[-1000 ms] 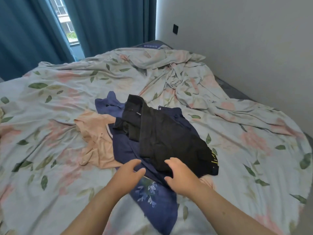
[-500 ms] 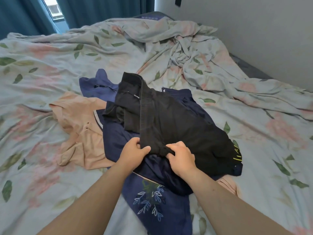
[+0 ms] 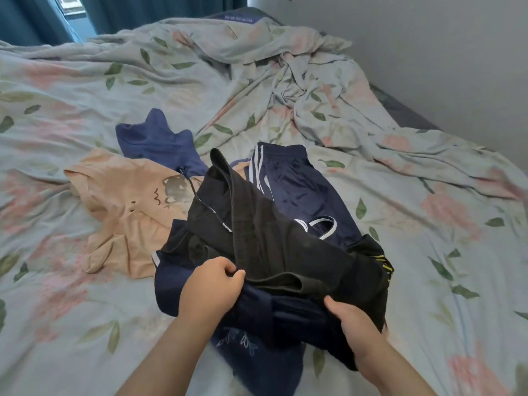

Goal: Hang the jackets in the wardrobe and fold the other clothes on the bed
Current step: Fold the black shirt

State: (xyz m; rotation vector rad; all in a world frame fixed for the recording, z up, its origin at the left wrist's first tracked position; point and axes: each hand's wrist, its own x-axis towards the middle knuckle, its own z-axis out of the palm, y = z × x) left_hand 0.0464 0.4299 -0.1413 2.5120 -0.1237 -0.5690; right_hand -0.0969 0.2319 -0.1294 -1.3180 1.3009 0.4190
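1. My left hand [image 3: 213, 284] pinches the black garment [image 3: 271, 241] at its near hem, 7 o'clock of the pile. My right hand [image 3: 357, 324] grips the same hem at 5 o'clock, fingers curled under the cloth. Two spread grips, I judge, to lift it free of the heap.
2. Beneath it lies a navy embroidered piece [image 3: 285, 318].
3. At 10 o'clock, a peach shirt [image 3: 120, 201]; at 12, striped navy trackwear [image 3: 297, 184], neither folded yet, on the bed [image 3: 85, 90].
4. No wardrobe in view.

A strip of window [image 3: 71, 11] is framed by teal curtains [image 3: 160, 10] at top left. A grey wall [image 3: 428, 52] is seen at right; a rumpled floral sheet [image 3: 285, 90] is spread below.
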